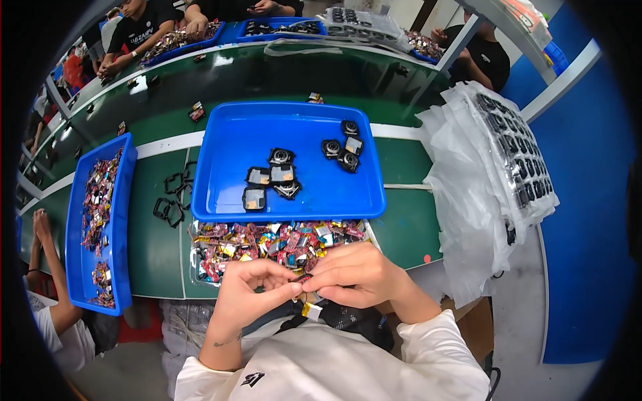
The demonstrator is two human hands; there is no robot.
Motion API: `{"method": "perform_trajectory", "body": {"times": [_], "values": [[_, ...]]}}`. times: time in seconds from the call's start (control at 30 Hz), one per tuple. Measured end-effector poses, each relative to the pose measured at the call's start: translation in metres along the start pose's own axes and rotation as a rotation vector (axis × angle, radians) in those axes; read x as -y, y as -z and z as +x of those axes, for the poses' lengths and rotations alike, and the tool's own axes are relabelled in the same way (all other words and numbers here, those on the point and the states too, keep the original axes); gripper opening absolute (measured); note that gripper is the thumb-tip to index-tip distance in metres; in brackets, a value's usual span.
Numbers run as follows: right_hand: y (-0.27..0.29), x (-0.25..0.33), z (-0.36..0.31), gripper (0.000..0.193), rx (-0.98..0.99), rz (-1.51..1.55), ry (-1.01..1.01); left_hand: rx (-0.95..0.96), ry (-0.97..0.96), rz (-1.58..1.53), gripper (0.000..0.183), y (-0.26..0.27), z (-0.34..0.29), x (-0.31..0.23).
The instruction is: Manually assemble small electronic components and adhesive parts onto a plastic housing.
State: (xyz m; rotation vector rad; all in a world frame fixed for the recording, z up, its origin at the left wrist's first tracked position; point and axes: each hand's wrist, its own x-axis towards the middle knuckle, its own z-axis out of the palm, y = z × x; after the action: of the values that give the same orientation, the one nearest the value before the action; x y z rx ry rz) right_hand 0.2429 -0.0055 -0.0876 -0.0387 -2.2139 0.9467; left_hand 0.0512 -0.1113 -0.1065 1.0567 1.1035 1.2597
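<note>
Close in front of my body, my left hand (257, 291) and my right hand (354, 275) meet with fingertips pinched on a small dark red circuit board (305, 279). From it hangs a small silver-and-yellow battery (311, 311). Just beyond my hands lies a heap of similar red circuit boards with batteries (281, 244). Behind the heap is a shallow blue tray (227, 127). Inside, black watch-like cases (281, 156) sit in two loose groups, some showing a round face and others a grey flat side.
At the left stands a long blue tray (124, 234) of boards. Black plastic frames (168, 210) lie on the green table (150, 254). Stacked clear trays (515, 144) with black parts and plastic sheeting are at right. Other people sit across the belt (267, 73) and at left.
</note>
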Motion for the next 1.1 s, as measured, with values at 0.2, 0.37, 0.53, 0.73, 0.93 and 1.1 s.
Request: {"method": "perform_trajectory", "body": {"times": [0.2, 0.37, 0.53, 0.73, 0.93, 1.1], "values": [[0.044, -0.026, 0.025, 0.018, -0.187, -0.160, -0.334, -0.198, -0.172, -0.097, 0.049, 0.009, 0.004, -0.002], [0.145, -0.152, 0.048, 0.032, -0.624, -0.809, -0.621, -0.274, -0.252, -0.091, 0.042, 0.003, 0.007, -0.007], [0.202, -0.229, 0.041, 0.041, -0.605, -0.773, -1.221, -0.474, -0.207, 0.163, 0.031, 0.009, 0.012, 0.011], [0.206, -0.227, 0.032, 0.036, -0.520, -0.797, -1.303, -0.496, -0.463, 0.806, 0.021, 0.006, 0.022, -0.004], [0.183, -0.177, 0.038, 0.030, -0.378, -0.627, -0.967, -0.415, -0.549, 0.974, 0.016, -0.003, 0.028, -0.003], [0.113, -0.081, 0.049, 0.019, 0.005, -0.117, -0.583, -0.461, -0.511, 0.869, 0.013, -0.003, 0.023, 0.006]]}}
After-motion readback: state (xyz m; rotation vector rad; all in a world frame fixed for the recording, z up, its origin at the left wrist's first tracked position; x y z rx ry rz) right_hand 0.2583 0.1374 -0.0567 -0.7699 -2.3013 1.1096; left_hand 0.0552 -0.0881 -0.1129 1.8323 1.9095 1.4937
